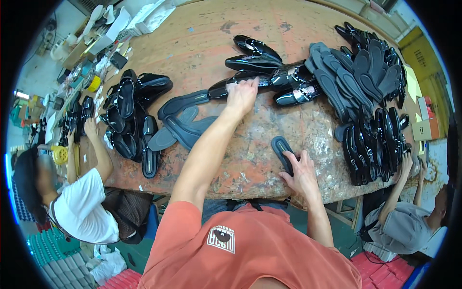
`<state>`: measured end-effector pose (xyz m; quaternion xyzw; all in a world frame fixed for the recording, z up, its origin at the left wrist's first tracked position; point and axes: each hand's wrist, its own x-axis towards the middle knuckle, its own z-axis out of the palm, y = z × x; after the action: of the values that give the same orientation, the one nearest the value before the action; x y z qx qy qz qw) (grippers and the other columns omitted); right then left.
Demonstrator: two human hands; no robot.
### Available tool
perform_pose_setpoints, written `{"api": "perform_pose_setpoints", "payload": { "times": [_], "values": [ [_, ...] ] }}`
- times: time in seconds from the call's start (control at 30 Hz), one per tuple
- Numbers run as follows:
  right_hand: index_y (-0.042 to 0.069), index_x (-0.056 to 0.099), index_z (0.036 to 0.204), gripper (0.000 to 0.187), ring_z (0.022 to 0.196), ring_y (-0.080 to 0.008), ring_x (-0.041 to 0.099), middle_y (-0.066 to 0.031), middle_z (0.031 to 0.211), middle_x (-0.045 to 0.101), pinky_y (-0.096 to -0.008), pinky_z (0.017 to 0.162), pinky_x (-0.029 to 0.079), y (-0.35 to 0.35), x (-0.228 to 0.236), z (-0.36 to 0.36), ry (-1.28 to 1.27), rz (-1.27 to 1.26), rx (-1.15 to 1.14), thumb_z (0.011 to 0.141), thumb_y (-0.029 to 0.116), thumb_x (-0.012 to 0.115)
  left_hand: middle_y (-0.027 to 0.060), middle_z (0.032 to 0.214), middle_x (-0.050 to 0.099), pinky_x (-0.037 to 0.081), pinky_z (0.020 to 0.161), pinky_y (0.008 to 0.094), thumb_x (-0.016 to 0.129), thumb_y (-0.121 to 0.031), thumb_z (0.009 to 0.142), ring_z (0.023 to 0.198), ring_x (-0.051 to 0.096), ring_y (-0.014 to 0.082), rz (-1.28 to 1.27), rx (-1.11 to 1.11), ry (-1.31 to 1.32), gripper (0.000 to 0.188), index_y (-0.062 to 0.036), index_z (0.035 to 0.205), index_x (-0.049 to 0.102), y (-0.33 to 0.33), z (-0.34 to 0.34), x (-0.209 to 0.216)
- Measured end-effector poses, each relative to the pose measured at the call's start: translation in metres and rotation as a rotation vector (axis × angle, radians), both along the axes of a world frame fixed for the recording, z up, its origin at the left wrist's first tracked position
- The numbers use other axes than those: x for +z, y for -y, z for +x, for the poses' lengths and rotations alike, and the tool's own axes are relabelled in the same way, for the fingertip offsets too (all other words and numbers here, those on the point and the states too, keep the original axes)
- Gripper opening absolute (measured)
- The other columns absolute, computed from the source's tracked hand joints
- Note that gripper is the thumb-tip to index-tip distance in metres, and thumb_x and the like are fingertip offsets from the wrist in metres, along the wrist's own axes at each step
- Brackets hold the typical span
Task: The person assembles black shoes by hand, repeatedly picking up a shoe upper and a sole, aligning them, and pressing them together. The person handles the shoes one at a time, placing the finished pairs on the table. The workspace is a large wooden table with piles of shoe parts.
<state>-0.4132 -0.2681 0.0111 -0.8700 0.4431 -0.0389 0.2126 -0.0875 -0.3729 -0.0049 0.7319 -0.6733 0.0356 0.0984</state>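
Note:
My left hand point(242, 95) reaches far over the table, its fingers closed on a shiny black shoe point(219, 90) that lies among others. Nearer to me, my right hand point(302, 174) grips a dark insole point(280, 147) between thumb and fingers, just at the table's front part. Left of my left forearm lie several loose grey insoles point(180, 129), partly overlapping. More glossy black shoes point(252, 62) lie beyond my left hand, and a pair with metal trim point(296, 94) sits just to its right.
A heap of grey insoles point(344, 77) lies at the right, with rows of black shoes point(373, 144) nearer. Another shoe pile point(130, 113) stands at the left. One person point(84, 207) works at the left end, another point(404, 216) at the right. White boxes point(149, 17) stand at the far left.

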Motion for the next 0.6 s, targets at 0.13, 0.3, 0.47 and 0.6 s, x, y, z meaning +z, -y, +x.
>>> {"api": "perform_pose_setpoints", "payload": {
  "times": [0.13, 0.3, 0.47, 0.6],
  "values": [
    [0.009, 0.06, 0.135, 0.063, 0.113, -0.0437, 0.063, -0.0212, 0.121, 0.061, -0.0495, 0.096, 0.054, 0.005, -0.007, -0.021, 0.285, 0.097, -0.107, 0.078, 0.014, 0.087, 0.0112, 0.115, 0.075, 0.062, 0.084, 0.0447, 0.067, -0.011, 0.086, 0.11, 0.074, 0.0336, 0.004, -0.127, -0.003, 0.015, -0.0096, 0.098, 0.076, -0.036, 0.009, 0.022],
    [0.005, 0.059, 0.114, 0.047, 0.093, -0.0279, 0.064, -0.0127, 0.102, 0.064, -0.0391, 0.086, 0.053, 0.008, -0.032, -0.04, 0.533, 0.124, -0.189, 0.079, 0.014, 0.088, 0.0136, 0.119, 0.076, 0.06, 0.098, 0.0453, 0.066, 0.001, 0.084, 0.115, 0.073, 0.0344, -0.067, -0.242, -0.486, 0.024, -0.0065, 0.104, 0.076, -0.212, -0.006, 0.017],
    [0.005, 0.06, 0.114, 0.041, 0.095, -0.016, 0.059, -0.0053, 0.103, 0.063, -0.0312, 0.087, 0.05, 0.02, -0.032, -0.043, 0.632, 0.299, -0.199, 0.083, 0.011, 0.087, 0.0147, 0.123, 0.063, 0.059, 0.088, 0.0452, 0.076, -0.001, 0.092, 0.104, 0.071, 0.0356, -0.37, 0.056, -0.655, 0.028, -0.0037, 0.118, 0.065, -0.289, -0.057, -0.034],
    [0.006, 0.072, 0.108, 0.032, 0.099, -0.0269, 0.067, -0.0103, 0.105, 0.069, -0.0362, 0.091, 0.052, 0.031, 0.015, -0.043, 0.492, 0.213, 0.153, 0.08, 0.01, 0.087, 0.0182, 0.109, 0.074, 0.059, 0.08, 0.043, 0.07, -0.003, 0.098, 0.092, 0.075, 0.0352, -0.258, 0.074, -0.742, 0.016, -0.0016, 0.113, 0.074, -0.271, -0.055, -0.028]
  ]
}}
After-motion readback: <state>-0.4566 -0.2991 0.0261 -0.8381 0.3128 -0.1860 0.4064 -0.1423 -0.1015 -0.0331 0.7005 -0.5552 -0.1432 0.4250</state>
